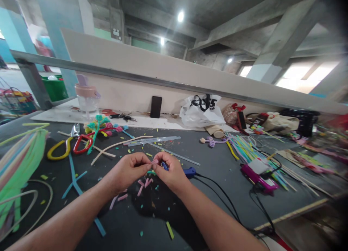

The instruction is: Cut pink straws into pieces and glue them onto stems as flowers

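My left hand point(132, 171) and my right hand point(172, 173) meet over the middle of the dark table. Their thumbs and forefingers pinch a small pink pipe cleaner piece point(154, 162), mostly covered by the fingertips. A blue tool with a black cord, probably a glue gun point(189, 172), lies partly hidden behind my right hand. Short pink pieces point(145, 183) are scattered just below my fingers. Scissors point(73, 140) with one yellow and one red handle lie to the left of my left hand. Beside them is a cluster of colourful fuzzy flowers point(100, 127).
Bundles of long pipe cleaners lie at the left point(29, 153) and the right point(247, 145). A magenta device point(258, 178) trails cords on the right. Along the back stand a lidded cup point(87, 98), a black phone point(156, 107) and a white bag point(202, 111).
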Demonstrator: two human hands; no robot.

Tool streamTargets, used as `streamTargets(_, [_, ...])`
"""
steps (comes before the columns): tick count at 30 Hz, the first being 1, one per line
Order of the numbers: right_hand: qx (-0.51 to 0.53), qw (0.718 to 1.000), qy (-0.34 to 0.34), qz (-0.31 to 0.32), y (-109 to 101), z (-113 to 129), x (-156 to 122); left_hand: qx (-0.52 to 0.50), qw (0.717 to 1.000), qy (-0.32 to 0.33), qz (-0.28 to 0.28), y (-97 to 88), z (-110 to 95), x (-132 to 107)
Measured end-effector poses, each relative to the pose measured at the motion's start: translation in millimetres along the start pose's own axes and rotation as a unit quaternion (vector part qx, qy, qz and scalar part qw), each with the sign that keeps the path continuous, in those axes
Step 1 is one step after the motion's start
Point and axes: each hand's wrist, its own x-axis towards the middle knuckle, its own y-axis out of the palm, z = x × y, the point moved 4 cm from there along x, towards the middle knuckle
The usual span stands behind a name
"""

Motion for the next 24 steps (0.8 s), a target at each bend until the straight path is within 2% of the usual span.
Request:
streamTargets(6, [0.029,0.999,0.027,-0.001,0,-1,1,-0.015,1.0,-0.024,0.01,2.9,1,1])
streamTargets(12, [0.05,0.998,0.04,-0.014,-2,-4,2,-0.061,0.997,-0.037,-0.036,1.7,-3,2])
streamTargets(19, [0.059,0.998,0.037,-0.002,-2,-3,0,-0.044,0.997,-0.054,-0.03,0.2,-2,2])
streamTargets(22, [0.064,0.998,0.023,0.009,-6,-6,0,-0.102,0.992,-0.077,-0.018,0.1,1,2])
streamTargets(24, [0.039,0.999,0.01,-0.019,-14,-8,2,-0.156,0.984,-0.091,-0.005,-0.7,4,2])
